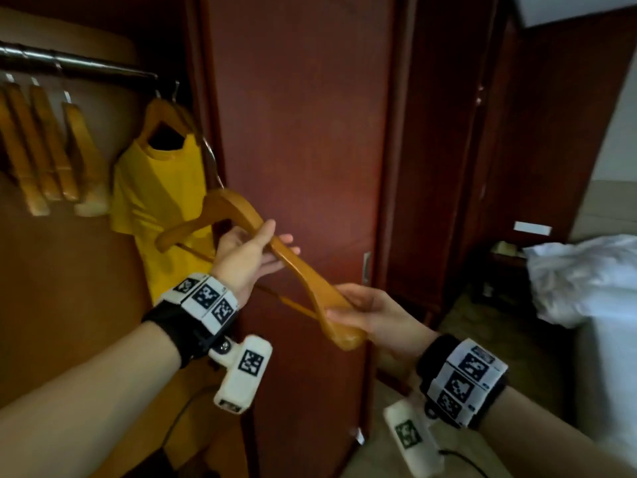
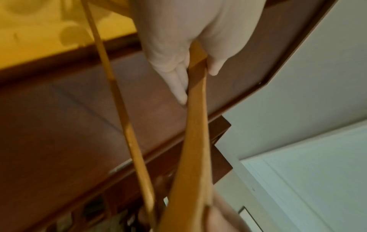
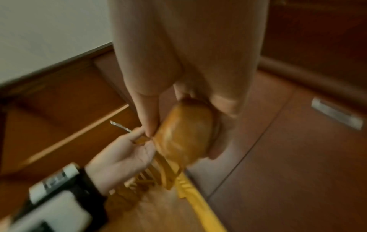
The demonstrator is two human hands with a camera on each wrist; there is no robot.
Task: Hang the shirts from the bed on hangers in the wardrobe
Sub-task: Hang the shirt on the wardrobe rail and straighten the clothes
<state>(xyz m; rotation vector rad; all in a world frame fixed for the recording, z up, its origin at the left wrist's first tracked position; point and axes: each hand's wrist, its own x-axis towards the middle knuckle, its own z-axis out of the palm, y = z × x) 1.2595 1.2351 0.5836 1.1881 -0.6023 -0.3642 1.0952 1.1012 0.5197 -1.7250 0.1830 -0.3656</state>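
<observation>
A bare wooden hanger (image 1: 300,270) slants in front of the wardrobe door, held by both hands. My left hand (image 1: 279,238) pinches its upper arm, thumb on top and fingers underneath; the left wrist view shows the fingers (image 2: 178,87) lying along the wood (image 2: 196,141). My right hand (image 1: 341,301) grips the hanger's lower end, and the right wrist view shows that rounded end (image 3: 186,125) between thumb and fingers. A yellow shirt (image 1: 162,188) hangs on another hanger at the right end of the wardrobe rail (image 1: 69,63). No shirt on the bed shows.
Several empty wooden hangers (image 1: 41,150) hang at the left of the rail. The red-brown wardrobe door (image 1: 303,132) stands right behind the hands. The bed with rumpled white bedding (image 1: 586,277) is at the far right, with carpeted floor (image 1: 482,326) between.
</observation>
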